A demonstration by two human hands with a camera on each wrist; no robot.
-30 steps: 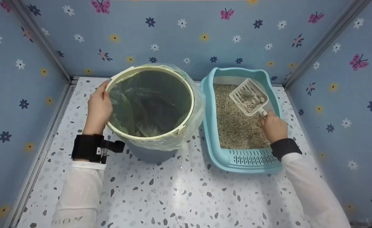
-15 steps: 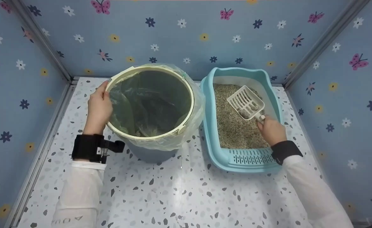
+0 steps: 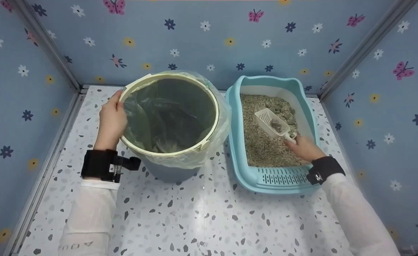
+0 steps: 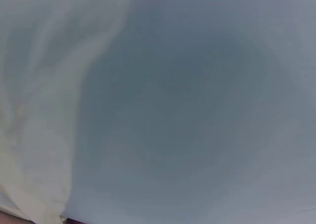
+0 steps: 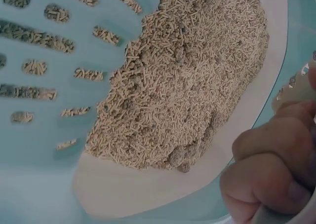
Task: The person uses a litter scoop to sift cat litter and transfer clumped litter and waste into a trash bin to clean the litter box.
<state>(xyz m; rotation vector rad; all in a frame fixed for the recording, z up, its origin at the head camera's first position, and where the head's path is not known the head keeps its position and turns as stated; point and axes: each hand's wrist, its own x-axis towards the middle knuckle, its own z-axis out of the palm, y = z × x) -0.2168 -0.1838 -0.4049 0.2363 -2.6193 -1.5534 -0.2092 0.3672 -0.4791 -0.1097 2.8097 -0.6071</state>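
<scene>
In the head view my left hand (image 3: 112, 119) grips the left rim of a round bin (image 3: 169, 154) lined with a translucent plastic bag (image 3: 194, 163). Its blue-grey wall (image 4: 187, 110) fills most of the left wrist view. My right hand (image 3: 305, 148) holds the handle of a white slotted litter scoop (image 3: 265, 116), tilted low over the litter (image 3: 262, 151). A dark clump lies in the scoop. Behind it, several greyish clumps (image 3: 281, 106) sit on the litter. In the right wrist view, curled fingers (image 5: 266, 174) wrap the handle; only part of the scoop (image 5: 296, 92) shows.
The turquoise litter box (image 3: 234, 149) stands right of the bin, its perforated step (image 3: 283, 176) at the front. Both stand on a speckled floor (image 3: 173, 220). Flowered blue panels (image 3: 209, 39) enclose the back and sides.
The scoop has come slightly nearer and tipped sideways, my right wrist turning with it. Its slots looked mostly bare half a second ago; a clump now shows inside. My left hand stays put.
</scene>
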